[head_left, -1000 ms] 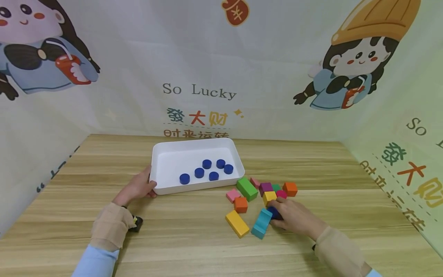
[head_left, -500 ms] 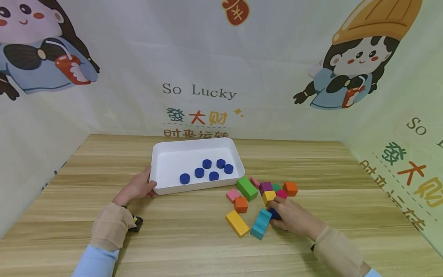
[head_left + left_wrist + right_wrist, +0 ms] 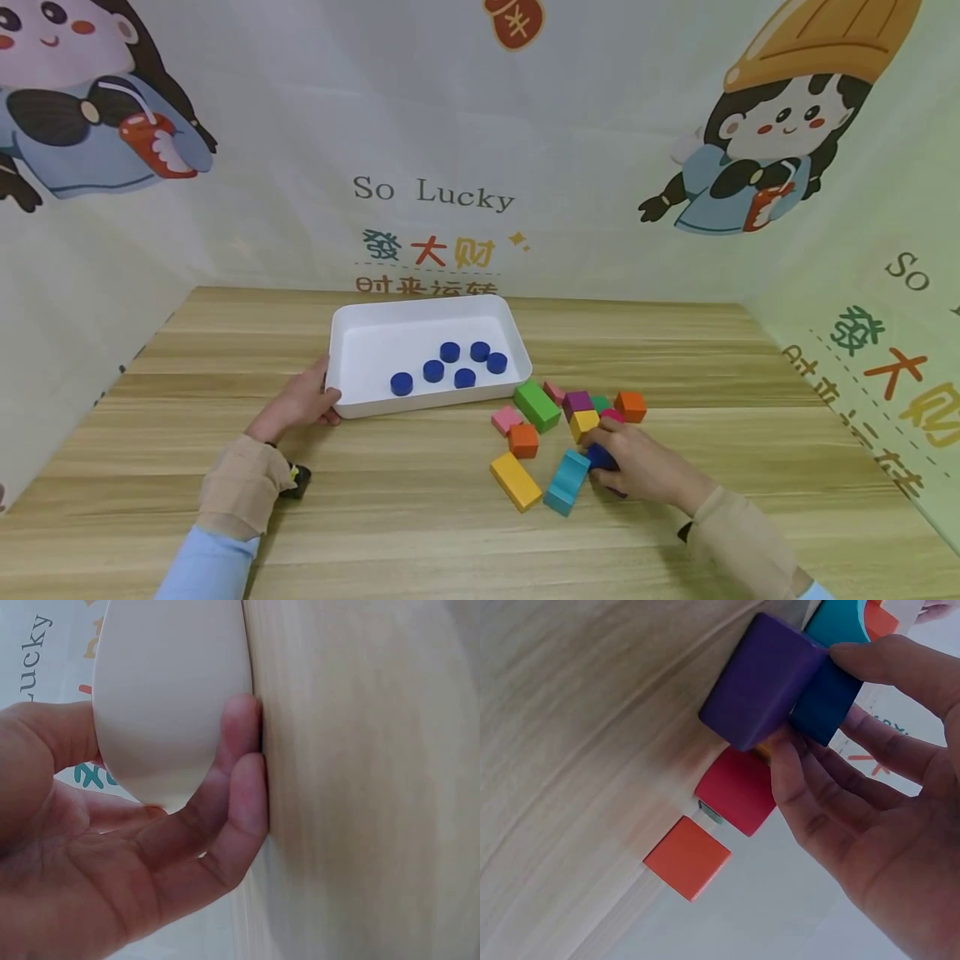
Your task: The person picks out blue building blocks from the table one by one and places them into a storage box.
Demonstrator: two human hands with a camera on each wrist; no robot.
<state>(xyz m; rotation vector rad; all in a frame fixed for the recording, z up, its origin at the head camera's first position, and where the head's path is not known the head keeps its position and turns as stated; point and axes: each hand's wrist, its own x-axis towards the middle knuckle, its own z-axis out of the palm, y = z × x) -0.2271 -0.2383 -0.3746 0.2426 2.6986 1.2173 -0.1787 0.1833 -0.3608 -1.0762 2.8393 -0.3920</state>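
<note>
My left hand (image 3: 300, 400) grips the near left corner of the white tray (image 3: 367, 410), seen close in the left wrist view with thumb and fingers on the tray wall (image 3: 169, 697). Several blue discs (image 3: 432, 371) lie inside the tray. My right hand (image 3: 645, 462) pinches a dark blue block (image 3: 826, 701) between thumb and fingers; its far part is hidden by the fingers. A purple block (image 3: 761, 679) lies right against it. A teal block (image 3: 567, 483) with a curved notch is just left of these fingers, and a yellow block (image 3: 583, 425) is behind them.
Around the right hand lie a green block (image 3: 537, 406), orange blocks (image 3: 631, 407), pink pieces (image 3: 506, 419), a purple cube (image 3: 577, 405), a red rounded piece (image 3: 739, 791) and a long yellow block (image 3: 516, 482). Printed cloth walls (image 3: 420, 108) enclose the wooden table (image 3: 420, 517).
My right hand has shifted slightly, and more of the blue block shows, with a sliver of purple under the fingers. The left hand keeps its hold on the tray. The head view tilts slightly.
</note>
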